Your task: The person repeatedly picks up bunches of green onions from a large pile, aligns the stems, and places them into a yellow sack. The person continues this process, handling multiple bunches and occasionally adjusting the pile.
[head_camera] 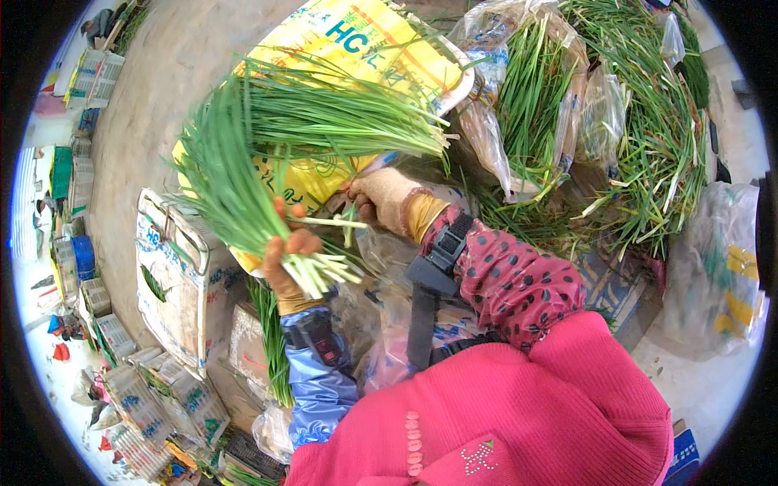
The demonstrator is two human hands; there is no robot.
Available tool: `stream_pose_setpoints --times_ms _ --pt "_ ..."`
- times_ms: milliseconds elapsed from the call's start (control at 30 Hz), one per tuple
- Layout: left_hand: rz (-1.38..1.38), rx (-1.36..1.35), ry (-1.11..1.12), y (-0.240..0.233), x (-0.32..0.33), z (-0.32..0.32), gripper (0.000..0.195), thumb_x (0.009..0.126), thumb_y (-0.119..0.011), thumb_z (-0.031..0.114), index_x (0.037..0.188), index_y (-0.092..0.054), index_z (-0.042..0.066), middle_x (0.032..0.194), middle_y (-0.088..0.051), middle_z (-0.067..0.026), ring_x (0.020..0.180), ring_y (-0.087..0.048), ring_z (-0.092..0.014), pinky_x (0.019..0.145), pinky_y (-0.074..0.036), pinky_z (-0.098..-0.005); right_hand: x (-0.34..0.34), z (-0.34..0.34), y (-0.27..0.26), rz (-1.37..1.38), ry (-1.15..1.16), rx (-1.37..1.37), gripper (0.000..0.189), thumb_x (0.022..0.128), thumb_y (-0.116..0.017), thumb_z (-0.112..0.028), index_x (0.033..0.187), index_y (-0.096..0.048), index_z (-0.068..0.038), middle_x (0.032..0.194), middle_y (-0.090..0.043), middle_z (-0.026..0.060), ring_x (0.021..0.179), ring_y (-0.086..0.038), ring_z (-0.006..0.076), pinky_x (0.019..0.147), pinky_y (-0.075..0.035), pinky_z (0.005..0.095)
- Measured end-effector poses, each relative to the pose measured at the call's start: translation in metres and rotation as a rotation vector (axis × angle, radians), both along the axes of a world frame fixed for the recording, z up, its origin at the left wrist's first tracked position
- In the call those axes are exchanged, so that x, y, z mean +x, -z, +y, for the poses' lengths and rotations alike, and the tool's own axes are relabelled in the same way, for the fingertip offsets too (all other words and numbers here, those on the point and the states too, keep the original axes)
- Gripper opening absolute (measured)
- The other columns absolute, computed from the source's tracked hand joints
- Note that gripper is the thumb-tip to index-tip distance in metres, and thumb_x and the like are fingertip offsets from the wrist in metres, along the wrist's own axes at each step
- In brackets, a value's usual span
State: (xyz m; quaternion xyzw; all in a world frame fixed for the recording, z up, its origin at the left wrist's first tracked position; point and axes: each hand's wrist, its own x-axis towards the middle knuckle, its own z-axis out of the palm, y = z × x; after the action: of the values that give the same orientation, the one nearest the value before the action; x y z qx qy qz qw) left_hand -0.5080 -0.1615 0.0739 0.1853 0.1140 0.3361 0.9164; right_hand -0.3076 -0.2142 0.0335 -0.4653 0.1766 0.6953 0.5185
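My left hand (287,258) is closed around a bunch of Chinese chives (222,152), just above their pale stem ends. The leaves fan up and away from me, blurred at the tips. My right hand (389,200), in a beige knitted glove, is beside the stem ends with its fingers curled. A short loose chive stalk (348,228) hangs below those fingertips; whether they pinch it is unclear. Beyond both hands, a thick layer of cut chives (340,115) lies across a yellow printed woven sack (389,45), white ends to the right.
Loose chives and leaf scraps (650,127) are heaped at the right, beside clear plastic bags (486,127). A white crate-like container (170,273) with a handle stands at the left. Stacked crates (146,395) line the far left, with other people among them.
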Motion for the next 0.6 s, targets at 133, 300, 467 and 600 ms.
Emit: stream_pose_setpoints --times_ms 133,300,467,600 --pt "-0.005 0.072 -0.071 -0.041 -0.011 0.035 0.064 0.094 -0.067 0.008 0.151 -0.037 0.002 0.128 -0.050 -0.0221 0.078 -0.054 -0.006 0.074 -0.051 -0.0234 0.011 -0.001 0.013 -0.373 -0.255 0.124 0.013 0.095 -0.062 -0.009 0.095 -0.069 0.001 0.069 -0.061 0.0072 0.053 -0.056 0.0197 0.046 -0.043 0.0352" --pt "-0.253 0.199 -0.024 -0.115 -0.006 0.076 0.065 0.095 -0.060 -0.001 0.153 -0.029 -0.002 0.112 -0.047 -0.0093 0.079 -0.059 -0.008 0.073 -0.054 -0.0269 0.024 -0.009 -0.002 -1.615 -1.016 0.275 0.021 0.084 -0.067 -0.018 0.092 -0.077 -0.002 0.084 -0.074 0.0186 0.079 -0.072 0.0337 0.072 -0.058 0.0429" --pt "-0.135 0.125 -0.044 -0.141 0.005 0.102 0.061 0.096 -0.063 0.006 0.151 -0.035 -0.001 0.103 -0.055 -0.0069 0.074 -0.053 -0.007 0.070 -0.051 -0.0262 0.043 -0.045 -0.073 -1.499 -1.141 0.112 0.030 0.083 -0.068 -0.029 0.096 -0.079 -0.005 0.094 -0.074 0.0212 0.091 -0.072 0.0383 0.083 -0.057 0.0460" --pt "0.290 0.169 -0.081 -0.067 0.022 0.065 0.054 0.096 -0.067 0.016 0.141 -0.045 -0.004 0.090 -0.063 -0.0065 0.078 -0.057 -0.017 0.075 -0.052 -0.0300 0.082 -0.056 -0.104 -1.521 -0.920 -0.151 0.049 0.090 -0.058 -0.045 0.104 -0.075 -0.002 0.101 -0.072 0.0260 0.096 -0.070 0.0418 0.087 -0.055 0.0488"
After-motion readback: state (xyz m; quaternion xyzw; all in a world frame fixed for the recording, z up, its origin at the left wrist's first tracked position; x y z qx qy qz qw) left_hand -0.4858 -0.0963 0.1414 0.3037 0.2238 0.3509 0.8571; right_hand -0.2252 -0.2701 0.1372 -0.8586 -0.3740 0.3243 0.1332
